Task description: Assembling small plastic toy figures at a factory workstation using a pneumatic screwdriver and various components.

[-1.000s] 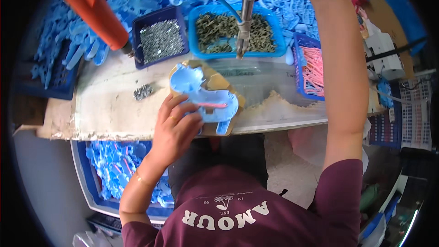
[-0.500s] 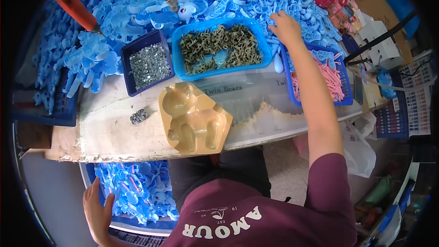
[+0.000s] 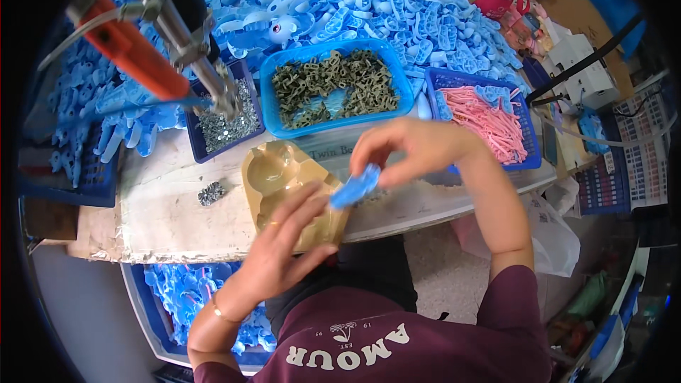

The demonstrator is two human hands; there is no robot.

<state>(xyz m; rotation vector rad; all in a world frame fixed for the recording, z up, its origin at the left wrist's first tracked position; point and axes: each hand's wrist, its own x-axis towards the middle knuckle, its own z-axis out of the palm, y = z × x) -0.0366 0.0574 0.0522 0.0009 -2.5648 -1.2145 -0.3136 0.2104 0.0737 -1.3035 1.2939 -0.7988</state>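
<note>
A light-blue moulded plastic part [image 3: 357,186] is pinched in the fingers of my right hand [image 3: 418,147], above the right side of a tan holding fixture [image 3: 275,167]. The fixture has an animal-shaped hollow, which looks to have nothing laid in it where it shows. My left hand [image 3: 284,248] reaches over the fixture's lower part with fingers stretched out and the thumb apart. One fingertip comes close to the blue part; whether it touches cannot be told. The hand hides the lower hollow.
Behind stand a dark-blue bin of small metal pieces [image 3: 245,117], a blue tub of dull-green parts [image 3: 410,92] and a basket of pink strips [image 3: 533,143]. An orange-handled tool [image 3: 135,50] hangs at upper left. Blue parts [image 3: 418,18] heap across the back; a crate [image 3: 159,337] sits below.
My right hand has come back from the heap of blue parts to the fixture, now with a blue part. My left hand has risen from beside the lower crate to the fixture.
</note>
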